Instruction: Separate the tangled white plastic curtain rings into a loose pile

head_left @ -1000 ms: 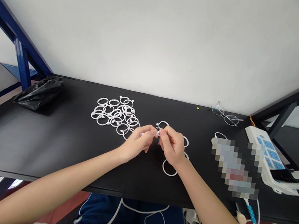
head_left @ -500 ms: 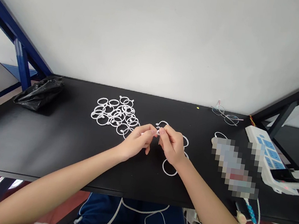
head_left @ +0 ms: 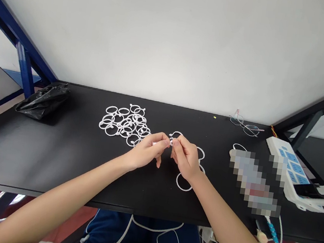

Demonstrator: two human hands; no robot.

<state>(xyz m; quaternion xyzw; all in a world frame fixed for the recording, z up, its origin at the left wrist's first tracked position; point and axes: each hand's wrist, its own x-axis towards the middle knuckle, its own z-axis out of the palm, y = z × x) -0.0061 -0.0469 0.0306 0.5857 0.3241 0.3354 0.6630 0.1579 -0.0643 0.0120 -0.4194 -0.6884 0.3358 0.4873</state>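
Note:
My left hand (head_left: 152,151) and my right hand (head_left: 185,157) meet over the middle of the black table (head_left: 70,164). Both are closed in a pinch, thumb against finger, on a small white plastic ring piece (head_left: 171,141) that shows between the fingertips. Most of this piece is covered by the fingers. Just behind the fingertips lies another white ring (head_left: 177,133). Beside and under my right wrist lie a few more white rings (head_left: 182,189), partly hidden. To the left of my left hand spreads a pile of linked or overlapping thin white rings (head_left: 125,121) with small knobs.
A crumpled black plastic bag (head_left: 43,101) lies at the far left. On the right are eyeglasses (head_left: 250,130), a blurred-out phone-like object (head_left: 253,184) with a cable, and a white power strip (head_left: 291,169). White cables (head_left: 158,229) hang over my lap below the table's front edge.
My left hand has turned slightly at the fingertips, still pinching. My right hand stays almost in place. The ring pile and the other things have not moved.

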